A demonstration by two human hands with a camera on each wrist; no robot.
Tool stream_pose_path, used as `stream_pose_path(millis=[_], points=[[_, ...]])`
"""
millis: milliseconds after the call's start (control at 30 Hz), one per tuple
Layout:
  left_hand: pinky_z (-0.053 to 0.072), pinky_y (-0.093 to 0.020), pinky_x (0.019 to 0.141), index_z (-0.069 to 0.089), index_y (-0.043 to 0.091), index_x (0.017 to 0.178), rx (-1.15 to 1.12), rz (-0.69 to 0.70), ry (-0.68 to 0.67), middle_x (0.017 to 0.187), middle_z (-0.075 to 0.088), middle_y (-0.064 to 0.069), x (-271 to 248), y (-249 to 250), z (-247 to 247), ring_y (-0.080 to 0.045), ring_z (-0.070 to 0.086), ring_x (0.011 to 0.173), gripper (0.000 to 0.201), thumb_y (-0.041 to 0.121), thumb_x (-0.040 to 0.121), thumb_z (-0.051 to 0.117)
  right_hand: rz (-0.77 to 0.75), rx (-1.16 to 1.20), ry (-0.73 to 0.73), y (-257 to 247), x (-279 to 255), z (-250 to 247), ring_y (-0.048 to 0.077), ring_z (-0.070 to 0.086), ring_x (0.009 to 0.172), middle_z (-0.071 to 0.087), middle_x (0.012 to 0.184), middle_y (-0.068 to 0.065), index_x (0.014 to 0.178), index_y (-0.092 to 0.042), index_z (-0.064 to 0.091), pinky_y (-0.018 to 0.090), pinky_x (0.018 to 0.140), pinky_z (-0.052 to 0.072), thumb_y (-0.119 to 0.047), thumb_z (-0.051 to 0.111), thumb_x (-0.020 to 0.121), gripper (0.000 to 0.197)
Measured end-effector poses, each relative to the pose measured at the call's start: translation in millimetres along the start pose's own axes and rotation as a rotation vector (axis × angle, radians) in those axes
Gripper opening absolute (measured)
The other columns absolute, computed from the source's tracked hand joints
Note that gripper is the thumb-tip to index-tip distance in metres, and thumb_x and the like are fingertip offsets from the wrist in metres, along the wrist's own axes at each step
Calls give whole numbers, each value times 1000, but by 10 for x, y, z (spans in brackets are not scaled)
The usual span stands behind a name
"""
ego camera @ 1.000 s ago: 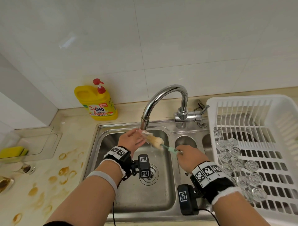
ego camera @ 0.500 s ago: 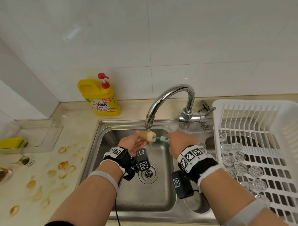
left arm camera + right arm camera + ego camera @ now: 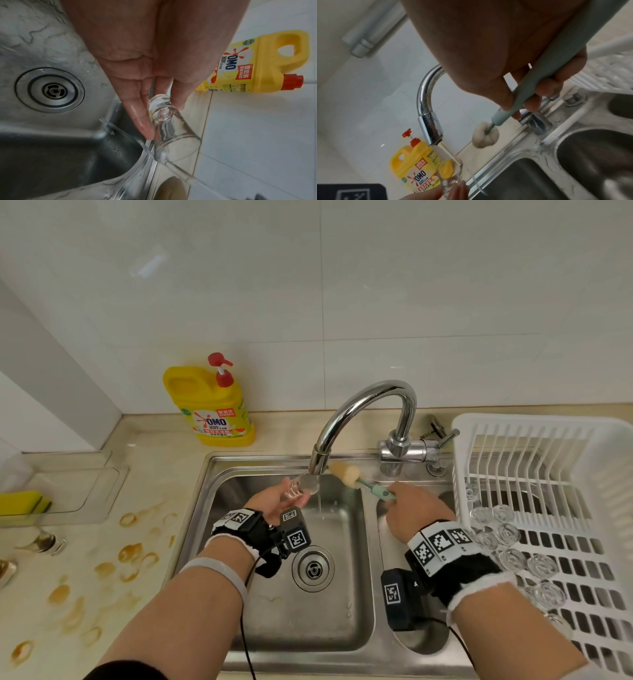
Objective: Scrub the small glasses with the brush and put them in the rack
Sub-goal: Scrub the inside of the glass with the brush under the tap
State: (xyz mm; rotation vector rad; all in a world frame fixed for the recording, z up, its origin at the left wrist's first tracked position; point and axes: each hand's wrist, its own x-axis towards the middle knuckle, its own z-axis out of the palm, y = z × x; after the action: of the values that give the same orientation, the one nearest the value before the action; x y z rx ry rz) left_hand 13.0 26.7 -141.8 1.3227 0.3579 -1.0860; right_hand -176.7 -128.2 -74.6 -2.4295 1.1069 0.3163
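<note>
The left hand (image 3: 274,503) pinches a small clear glass (image 3: 169,129) by its base between thumb and fingers (image 3: 141,119), mouth under the chrome tap spout (image 3: 356,419) with water running over it. The right hand (image 3: 412,513) has its fingers (image 3: 546,86) curled round the pale green handle of the sponge-tipped brush (image 3: 358,477), its sponge just beside the spout. Beyond the right fingers, the white plastic rack (image 3: 548,433) holds more small glasses (image 3: 507,534)

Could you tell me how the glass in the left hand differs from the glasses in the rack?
The held glass lies tilted under the running tap, pinched by the left hand; the racked glasses stand upside down in the white rack, untouched. The held glass is being rinsed; the racked ones sit away from the water. All are small and clear.
</note>
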Motion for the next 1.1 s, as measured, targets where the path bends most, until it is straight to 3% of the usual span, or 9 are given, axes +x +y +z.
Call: stream_pose_path(millis=[133, 233, 333, 433, 567, 700, 900, 1000, 1100], points=[[58, -28, 76, 46, -6, 138, 25, 42, 22, 121, 65, -18, 100, -105, 188, -19, 68, 76, 46, 28, 106, 46, 51, 127, -1, 112, -101, 74, 21, 61, 86, 61, 98, -1, 114, -24, 58, 35, 79, 52, -24, 42, 97, 23], [59, -26, 72, 45, -6, 138, 37, 31, -15, 128, 60, -18, 124, -140, 259, -20, 67, 79, 44, 25, 106, 45, 56, 174, 18, 186, -177, 102, 19, 61, 85, 62, 97, -2, 118, -26, 57, 33, 76, 50, -25, 43, 98, 25], [61, -26, 69, 47, -3, 138, 71, 32, -61, 116, 67, -21, 92, -117, 254, -23, 72, 86, 42, 20, 103, 53, 56, 201, -3, 227, -252, 103, 19, 61, 85, 60, 93, -4, 124, -25, 55, 31, 77, 49, -24, 43, 99, 28], [61, -34, 81, 54, 3, 133, 85, 73, -92, 116, 69, -23, 50, -97, 220, -28, 72, 101, 44, 8, 91, 69, 65, 200, -8, 240, -325, 117, 21, 62, 86, 59, 89, -4, 126, -25, 54, 33, 80, 51, -25, 42, 100, 28], [61, -35, 85, 62, 3, 118, 158, 242, -96, 111, 71, -17, -11, -157, 258, -26, 73, 100, 35, 1, 85, 74, 92, 189, 9, 233, -406, 161, 21, 65, 84, 65, 94, 0, 125, -24, 54, 37, 82, 56, -25, 41, 100, 28], [58, -38, 93, 68, 9, 105, 445, 402, -76, 107, 73, -10, -67, -126, 254, -22, 72, 100, 27, 11, 81, 81, 98, 195, 10, 237, -484, 183, 19, 65, 83, 65, 93, 0, 125, -24, 54, 37, 82, 56, -25, 42, 99, 29], [57, -27, 77, 68, 18, 108, 667, 503, 11, 104, 68, 2, -120, -154, 304, -14, 66, 97, 37, 25, 76, 86, 112, 182, 82, 250, -648, 120, 17, 58, 80, 59, 92, -3, 128, -23, 53, 31, 75, 49, -26, 41, 101, 29], [57, -35, 90, 72, 26, 104, 756, 535, -57, 106, 71, 2, -166, -232, 428, -14, 67, 99, 34, 30, 73, 87, 136, 223, 102, 342, -770, 15, 19, 61, 86, 60, 94, -3, 129, -25, 53, 37, 84, 53, -27, 43, 100, 31], [58, -30, 84, 72, 28, 101, 812, 592, -143, 101, 74, 3, -288, -310, 642, -13, 70, 92, 28, 27, 77, 85, 163, 243, 166, 541, -905, -142, 16, 60, 83, 59, 96, -4, 129, -24, 54, 35, 80, 52, -26, 43, 101, 31]])
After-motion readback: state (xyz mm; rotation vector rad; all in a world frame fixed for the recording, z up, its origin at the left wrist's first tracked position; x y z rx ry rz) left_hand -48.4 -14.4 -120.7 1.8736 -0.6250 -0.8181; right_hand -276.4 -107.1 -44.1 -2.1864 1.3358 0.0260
